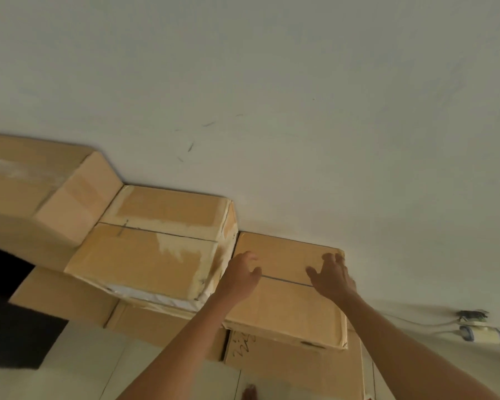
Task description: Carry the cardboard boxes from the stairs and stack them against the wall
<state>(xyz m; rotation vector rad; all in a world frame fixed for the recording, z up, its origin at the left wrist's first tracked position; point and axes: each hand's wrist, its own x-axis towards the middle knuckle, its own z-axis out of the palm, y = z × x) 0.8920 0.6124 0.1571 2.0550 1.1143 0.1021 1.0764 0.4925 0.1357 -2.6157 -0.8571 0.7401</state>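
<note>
The top box (286,287) lies flat on the stack, its far edge against the wall (272,82), its left edge just beside a taller taped box (156,249); I judge the step in hand to be the final seating of this box; my left hand (240,277) rests near its left edge, fingers loosely spread, gripping nothing; my right hand (334,277) lies spread on its far right corner, likewise empty; next I would square it and withdraw; a scribbled box (272,362) carries it; more boxes rise leftward; a capped pipe (482,333) juts from the wall to the right, apart from the stack; nothing obstructs.
</note>
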